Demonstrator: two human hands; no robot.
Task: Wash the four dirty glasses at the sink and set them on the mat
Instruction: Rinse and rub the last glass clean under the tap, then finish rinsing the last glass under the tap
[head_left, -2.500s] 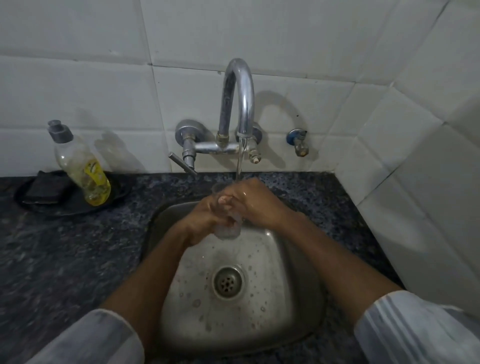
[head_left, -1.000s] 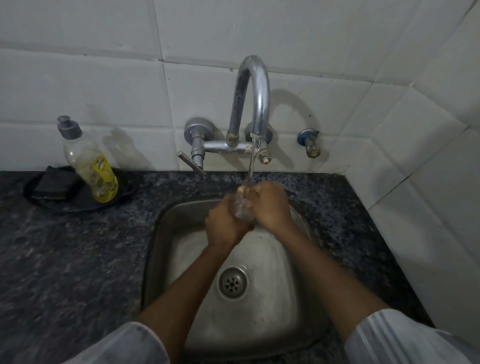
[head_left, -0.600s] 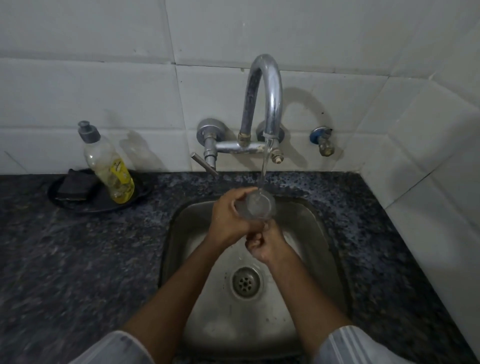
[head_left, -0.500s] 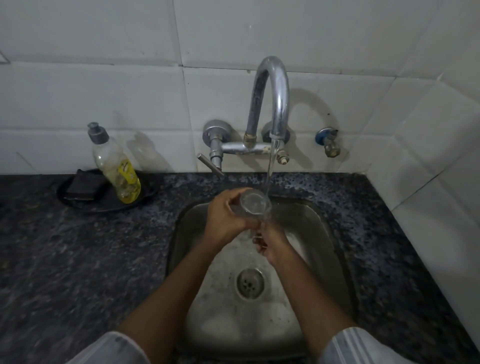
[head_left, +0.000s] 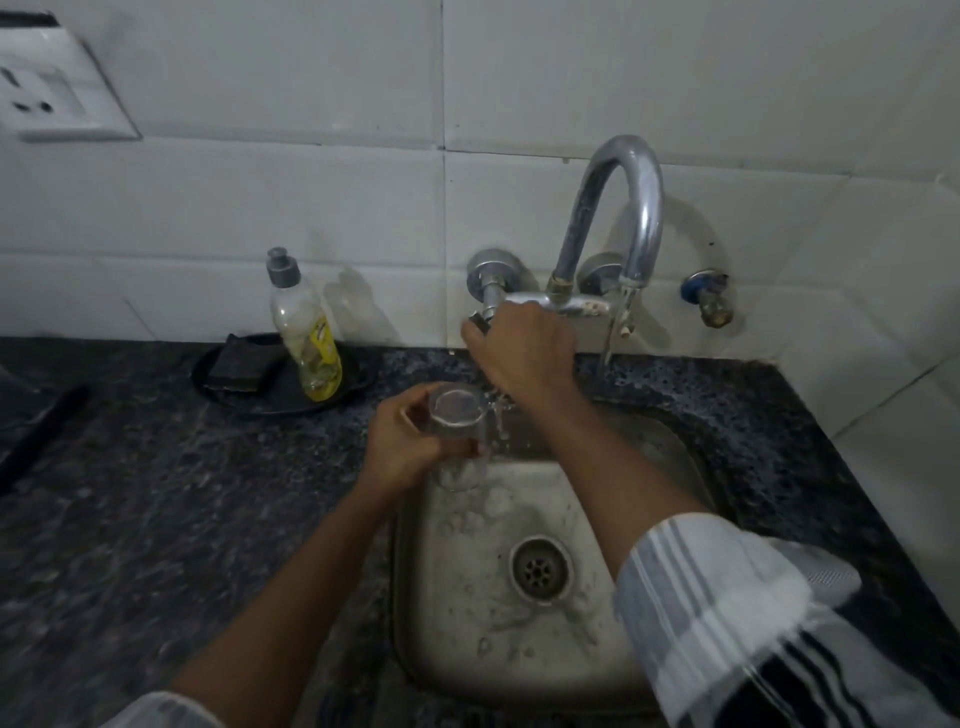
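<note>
Glass (head_left: 457, 415) is upright in the left hand (head_left: 410, 441), gripped over the sink's (head_left: 519, 665) far-left edge. Right hand (head_left: 524, 353) is closed on the tap lever, water running thin. Looks rinsed; mat and other glasses aren't in view.

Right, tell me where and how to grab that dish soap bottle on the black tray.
Grip the dish soap bottle around its clear upper body, just below the grey cap. Come from the front right: it leans back toward the tiled wall, and the dark sponge lies on the black tray at its left. The yellow-labelled lower part is wider, probably harder to close the hand around.
</note>
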